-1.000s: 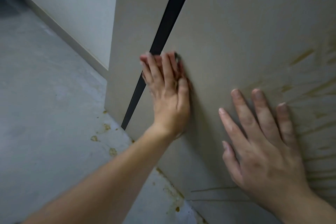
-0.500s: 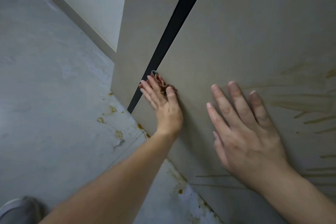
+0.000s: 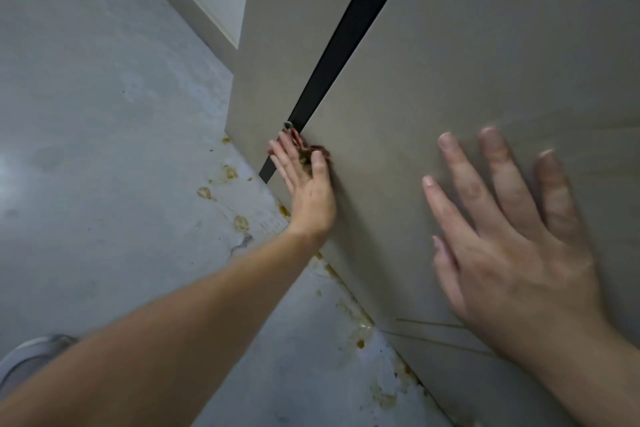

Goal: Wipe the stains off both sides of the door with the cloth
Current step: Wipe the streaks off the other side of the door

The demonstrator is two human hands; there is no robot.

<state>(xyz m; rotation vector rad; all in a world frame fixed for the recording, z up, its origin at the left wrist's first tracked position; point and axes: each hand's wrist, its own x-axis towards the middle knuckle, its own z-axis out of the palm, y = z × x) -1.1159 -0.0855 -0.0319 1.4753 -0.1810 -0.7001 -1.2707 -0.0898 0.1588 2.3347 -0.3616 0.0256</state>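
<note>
A beige door (image 3: 450, 62) fills the right half of the view, its black edge strip (image 3: 349, 35) running diagonally down. My left hand (image 3: 304, 184) presses a crumpled reddish cloth (image 3: 308, 151) flat against the door near its lower left corner, beside the strip; the fingers lie straight over the cloth, which mostly hides under them. My right hand (image 3: 512, 239) lies flat on the door face with its fingers spread, holding nothing. Faint brownish streaks show on the door at the far right (image 3: 609, 125) and thin lines low down (image 3: 433, 324).
The grey concrete floor (image 3: 104, 149) carries brown spatter spots (image 3: 239, 222) along the door's bottom edge. A beige wall panel (image 3: 277, 28) stands left of the strip, a white wall with skirting behind it. A shoe tip (image 3: 31, 354) shows at the lower left.
My left hand has slid the cloth down the door toward its lower corner by the black strip. My right hand stays flat on the door; the view has tilted downward.
</note>
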